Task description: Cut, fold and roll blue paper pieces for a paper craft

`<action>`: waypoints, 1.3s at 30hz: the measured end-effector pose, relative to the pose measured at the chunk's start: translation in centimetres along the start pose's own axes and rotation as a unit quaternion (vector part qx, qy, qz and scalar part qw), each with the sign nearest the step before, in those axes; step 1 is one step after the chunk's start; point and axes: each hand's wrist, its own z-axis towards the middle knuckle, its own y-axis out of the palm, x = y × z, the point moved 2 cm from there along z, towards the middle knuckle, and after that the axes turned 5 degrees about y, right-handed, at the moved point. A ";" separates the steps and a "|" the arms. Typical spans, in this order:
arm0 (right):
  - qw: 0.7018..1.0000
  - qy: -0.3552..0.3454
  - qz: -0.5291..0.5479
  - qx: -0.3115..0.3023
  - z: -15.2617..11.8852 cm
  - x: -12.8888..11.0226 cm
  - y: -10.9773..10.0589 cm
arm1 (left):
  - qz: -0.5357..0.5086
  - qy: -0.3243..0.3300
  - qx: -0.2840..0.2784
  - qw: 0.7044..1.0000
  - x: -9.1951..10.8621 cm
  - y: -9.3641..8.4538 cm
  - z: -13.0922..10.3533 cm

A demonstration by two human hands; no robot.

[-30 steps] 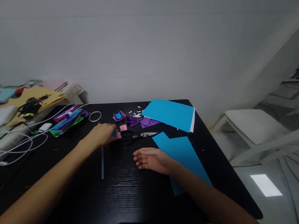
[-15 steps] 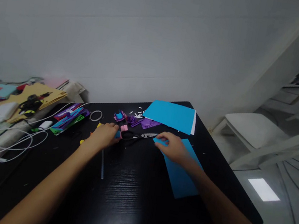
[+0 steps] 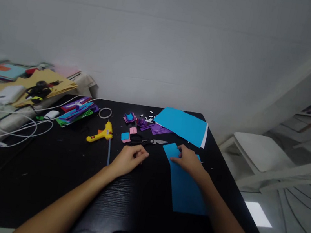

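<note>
My left hand [image 3: 128,159] hovers over or rests on the dark table just in front of the scissors [image 3: 155,142]. Its fingers are curled together, and nothing shows in them. My right hand [image 3: 191,163] is at the upper part of a blue paper sheet [image 3: 187,193], thumb and forefinger apart, with no paper visibly pinched. Left of the scissors lie a small blue folded paper piece [image 3: 125,137] with pink under it and a pink piece [image 3: 133,130]. A yellow glue gun [image 3: 101,133] with a clear glue stick [image 3: 109,152] lies farther left.
Larger blue sheets [image 3: 184,123] lie at the back right, beside purple paper scraps [image 3: 161,129] and white snippets. A tape ring [image 3: 105,113], coloured paper strips [image 3: 77,111] and white cables [image 3: 34,128] are on the left. A white chair [image 3: 257,149] stands right of the table.
My left hand has left the small blue piece and moved right and nearer to me, uncovering the glue gun. My right hand has let the lifted corner of the blue sheet down.
</note>
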 end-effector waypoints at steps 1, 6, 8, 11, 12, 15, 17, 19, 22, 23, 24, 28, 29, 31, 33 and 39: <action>1.000 0.000 0.000 0.006 0.1 0.2 0.0 | -0.003 0.001 -0.009 1.000 -0.1 0.4 -0.2; 0.995 -0.078 -0.010 0.055 0.6 0.6 0.9 | 0.019 0.045 -0.041 0.998 -0.2 1.3 -0.8; 0.990 -0.126 0.002 0.065 0.8 0.5 1.6 | 0.032 0.058 -0.046 0.997 -0.3 1.4 -0.8; 0.983 -0.150 0.018 0.106 1.4 0.4 2.9 | 0.060 0.070 -0.057 0.994 -0.7 1.5 -0.7; 0.981 -0.146 0.020 0.123 1.7 0.4 3.3 | 0.071 0.076 -0.061 0.993 -0.8 1.6 -0.7; 0.977 -0.163 0.021 0.138 2.2 0.3 4.2 | 0.093 0.098 -0.068 0.989 -1.1 1.8 -0.7; 0.977 -0.169 0.020 0.132 2.3 0.2 4.5 | 0.098 0.104 -0.070 0.987 -1.2 1.9 -0.7; 0.979 -0.156 0.018 0.127 2.2 0.1 4.6 | 0.098 0.104 -0.070 0.987 -1.2 2.0 -0.7; 0.984 -0.120 0.019 0.130 2.1 -0.1 4.5 | 0.096 0.103 -0.069 0.988 -1.2 1.9 -0.7; 0.985 -0.107 0.020 0.132 2.1 -0.1 4.5 | 0.096 0.103 -0.069 0.988 -1.3 1.9 -0.7; 0.986 -0.095 0.021 0.135 2.1 0.0 4.5 | 0.096 0.102 -0.070 0.988 -1.3 1.9 -0.7; 0.984 -0.078 0.032 0.158 2.4 0.3 4.2 | 0.096 0.101 -0.073 0.988 -1.4 2.0 -0.6; 0.983 -0.077 0.037 0.162 2.4 0.4 4.0 | 0.095 0.101 -0.074 0.988 -1.4 2.0 -0.6; 0.983 -0.072 0.046 0.165 2.3 0.4 3.6 | 0.093 0.100 -0.073 0.988 -1.5 2.1 -0.6; 0.982 -0.069 0.050 0.168 2.1 0.3 3.1 | 0.091 0.100 -0.070 0.988 -1.6 2.1 -0.6; 0.971 -0.069 0.134 0.186 1.4 0.3 1.9 | 0.094 0.093 -0.074 0.988 -1.7 2.1 -0.7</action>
